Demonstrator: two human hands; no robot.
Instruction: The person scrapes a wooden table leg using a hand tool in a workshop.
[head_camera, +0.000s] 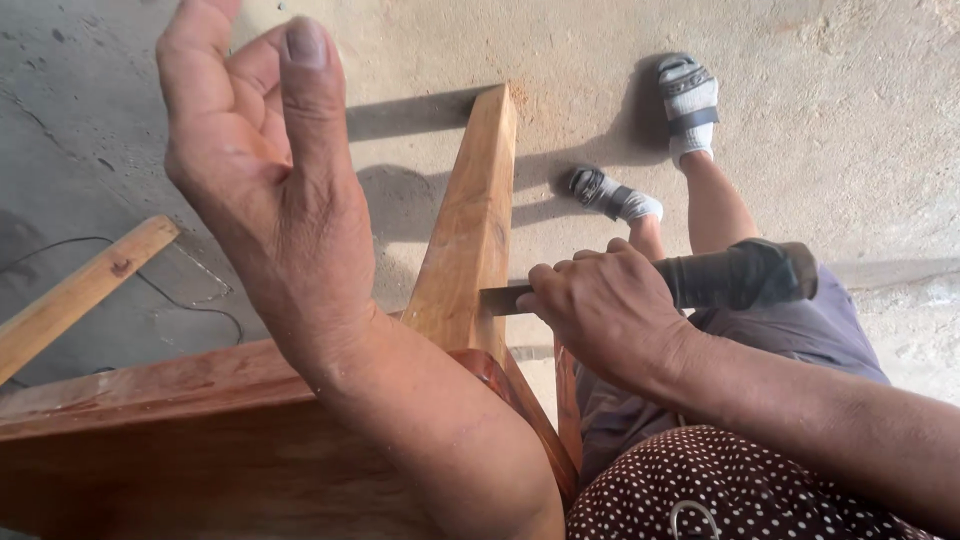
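We stand on a bare concrete floor (800, 80), grey and dusty, with sunlight and hard shadows across it. Directly on it we see our two sandalled feet (650, 150), a thin dark cable (190, 305) curling at left, and reddish sawdust (520, 95) near the wood's far end.

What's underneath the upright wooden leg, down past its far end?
Below the wooden leg lies bare concrete floor with the leg's shadow and two sandalled feet. The right hand presses a flat metal blade against the leg; the blade's tip is hidden.
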